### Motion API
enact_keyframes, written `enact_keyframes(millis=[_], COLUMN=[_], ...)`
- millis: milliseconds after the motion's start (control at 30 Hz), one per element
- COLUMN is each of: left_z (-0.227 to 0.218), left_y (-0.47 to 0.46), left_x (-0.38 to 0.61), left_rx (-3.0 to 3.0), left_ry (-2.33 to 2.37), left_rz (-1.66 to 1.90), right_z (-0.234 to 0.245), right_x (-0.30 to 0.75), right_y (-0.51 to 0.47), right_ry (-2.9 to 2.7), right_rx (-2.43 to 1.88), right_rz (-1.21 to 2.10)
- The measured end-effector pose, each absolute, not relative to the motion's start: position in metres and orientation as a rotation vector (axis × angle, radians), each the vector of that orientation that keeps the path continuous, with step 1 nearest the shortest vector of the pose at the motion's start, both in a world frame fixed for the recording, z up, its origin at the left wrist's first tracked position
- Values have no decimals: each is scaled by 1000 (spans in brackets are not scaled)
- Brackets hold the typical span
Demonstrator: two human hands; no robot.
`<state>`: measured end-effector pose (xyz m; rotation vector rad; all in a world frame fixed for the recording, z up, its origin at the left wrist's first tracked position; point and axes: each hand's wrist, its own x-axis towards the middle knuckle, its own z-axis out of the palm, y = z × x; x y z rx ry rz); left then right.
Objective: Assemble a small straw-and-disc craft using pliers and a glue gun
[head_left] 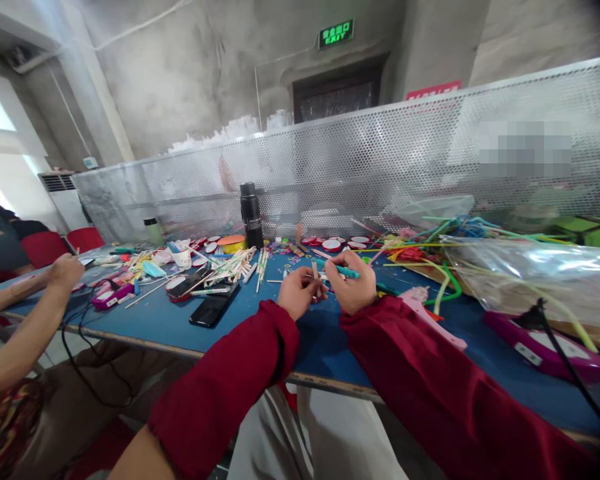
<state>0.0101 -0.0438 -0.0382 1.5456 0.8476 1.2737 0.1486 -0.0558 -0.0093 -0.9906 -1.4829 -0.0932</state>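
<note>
My left hand is closed in a pinch on a small tan strip, perhaps wood or card, just above the blue table. Close beside it, my right hand grips a teal pen-like tool, its tip directed left toward the strip. Fingers cover part of both held things, so whether the tip touches the strip is unclear. To the left of my hands lies a black phone, with a heap of pale printed sticks behind it.
A black thermos stands before the perforated metal screen. On the right are a curved pink piece, tangled coloured tubes, clear plastic sheeting and a purple device with a cable. At left, a co-worker's arm reaches over the table.
</note>
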Motion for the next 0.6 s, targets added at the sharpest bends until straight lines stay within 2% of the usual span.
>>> enact_keyframes(millis=[600], left_z=[-37], left_y=[-45], left_x=[10], left_rx=[1551], left_ry=[849], left_rz=[1277], right_z=[-7], right_x=[150], right_y=[-55], right_ry=[-1462], right_rx=[-1028], right_rz=[-118])
